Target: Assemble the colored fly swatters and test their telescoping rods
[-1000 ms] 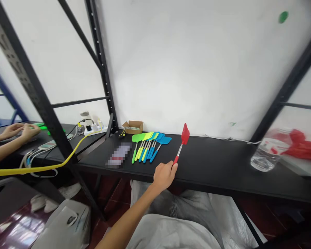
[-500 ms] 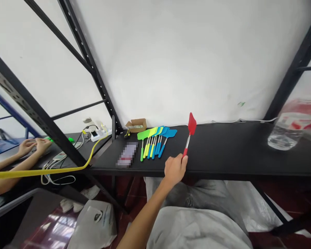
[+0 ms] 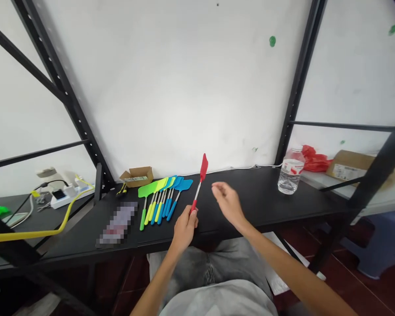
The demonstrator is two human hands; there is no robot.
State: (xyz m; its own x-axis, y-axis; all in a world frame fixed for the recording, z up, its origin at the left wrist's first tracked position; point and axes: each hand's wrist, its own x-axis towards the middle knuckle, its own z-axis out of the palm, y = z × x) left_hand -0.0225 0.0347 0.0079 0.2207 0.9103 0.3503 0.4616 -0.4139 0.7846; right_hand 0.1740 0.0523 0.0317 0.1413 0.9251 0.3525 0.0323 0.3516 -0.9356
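Observation:
My left hand [image 3: 185, 228] is closed around the red handle of a spatula [image 3: 203, 167]. Its flat red head points up and away from me, on a short metal shaft, above the black table. To the right of it, my right hand [image 3: 228, 202] is raised with loosely bent fingers and holds nothing; it is apart from the spatula. Left of my left hand lies a row of similar spatulas, a green one [image 3: 147, 190] at the left end, yellow-green and blue ones between, and a blue one [image 3: 183, 185] at the right end. Their heads overlap and their handles point toward me.
The black table [image 3: 250, 215] runs along a white wall. A small open cardboard box [image 3: 137, 177] and a blurred-out flat item [image 3: 118, 224] are at the left. A water bottle [image 3: 290, 173] stands at the right, near a dark upright post [image 3: 298, 87]. A yellow strap [image 3: 29, 238] crosses the left side.
My view has swung to the right. My right hand has come into view beside the red spatula, which stays in my left hand and now shows its head more edge-on.

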